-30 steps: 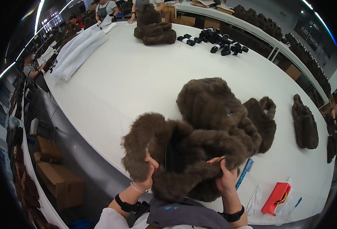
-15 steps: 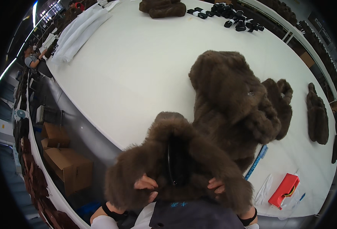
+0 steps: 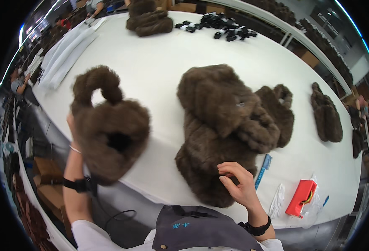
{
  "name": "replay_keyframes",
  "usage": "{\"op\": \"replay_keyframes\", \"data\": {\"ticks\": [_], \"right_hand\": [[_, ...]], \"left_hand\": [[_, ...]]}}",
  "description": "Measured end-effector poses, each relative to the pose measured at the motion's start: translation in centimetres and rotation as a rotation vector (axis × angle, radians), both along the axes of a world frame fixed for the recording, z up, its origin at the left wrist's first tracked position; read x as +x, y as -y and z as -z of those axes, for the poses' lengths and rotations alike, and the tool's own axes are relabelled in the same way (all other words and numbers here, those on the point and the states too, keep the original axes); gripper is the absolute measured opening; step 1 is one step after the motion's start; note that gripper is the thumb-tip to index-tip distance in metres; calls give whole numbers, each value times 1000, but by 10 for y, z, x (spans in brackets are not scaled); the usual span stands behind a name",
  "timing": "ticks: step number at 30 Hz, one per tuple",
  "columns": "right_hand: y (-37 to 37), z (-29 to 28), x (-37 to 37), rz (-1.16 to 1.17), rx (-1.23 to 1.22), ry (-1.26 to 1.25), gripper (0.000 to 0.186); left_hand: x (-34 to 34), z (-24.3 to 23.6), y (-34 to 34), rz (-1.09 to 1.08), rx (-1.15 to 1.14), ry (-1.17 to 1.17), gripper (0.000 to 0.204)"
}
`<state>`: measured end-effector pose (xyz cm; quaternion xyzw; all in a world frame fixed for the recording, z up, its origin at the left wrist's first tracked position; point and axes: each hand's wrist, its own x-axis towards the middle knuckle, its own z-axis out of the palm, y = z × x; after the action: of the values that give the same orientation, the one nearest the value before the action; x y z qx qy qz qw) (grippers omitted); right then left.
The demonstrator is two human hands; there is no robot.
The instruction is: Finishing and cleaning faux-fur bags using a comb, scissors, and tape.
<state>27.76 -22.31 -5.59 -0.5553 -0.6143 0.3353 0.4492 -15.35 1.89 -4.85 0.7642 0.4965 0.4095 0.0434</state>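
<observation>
We have just pulled one fluffy brown fur piece with a loop handle (image 3: 107, 127) off the big brown fur pile (image 3: 222, 125). A moment ago both our hands held it low, close to our body, in front of the pile. Now only our left hand (image 3: 71, 129) holds it, up in the air and out to the left of the pile. The fingers are tucked behind the fur, so we cannot see how tight the hold is, but the piece hangs from that hand. This tells us the piece is now free from the pile and we can look at it on its own.

Our right hand (image 3: 239, 184) has let go. It now rests on the near edge of the pile, fingers bent and lightly touching the fur, holding nothing.

The fur piece stands tall. Its long way goes from the bottom, near our wrist, up to the loop at the top. The loop points up and away from us. A dark opening in its middle faces us.

Just right of the pile lie a blue plastic comb (image 3: 263, 170) and, a bit farther right, a red box-shaped tool (image 3: 300, 197). Past the pile, far across the white table (image 3: 151, 62), sits another heap of brown fur (image 3: 147, 21).
</observation>
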Motion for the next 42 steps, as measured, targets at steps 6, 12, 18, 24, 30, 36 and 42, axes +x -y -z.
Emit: {"op": "replay_keyframes", "data": {"ticks": [6,12,18,24,30,36,42], "right_hand": [[39,39,52,377,-174,128,16],[125,117,103,875,-276,386,21],[214,149,146,1316,-335,601,28],[224,168,146,1307,-482,650,28],[189,142,237,1457,-210,320,12],[195,77,307,1547,101,702,13],[326,108,348,2070,-109,468,15]], "left_hand": [[104,-79,-58,-47,153,-594,32],[259,-21,-3,633,6,-210,44],[399,22,52,928,-97,-369,59],[427,56,60,756,-50,-645,71],[424,62,62,766,-69,-590,68],[420,63,63,754,-82,-571,66],[418,64,66,741,-92,-525,62]]}}
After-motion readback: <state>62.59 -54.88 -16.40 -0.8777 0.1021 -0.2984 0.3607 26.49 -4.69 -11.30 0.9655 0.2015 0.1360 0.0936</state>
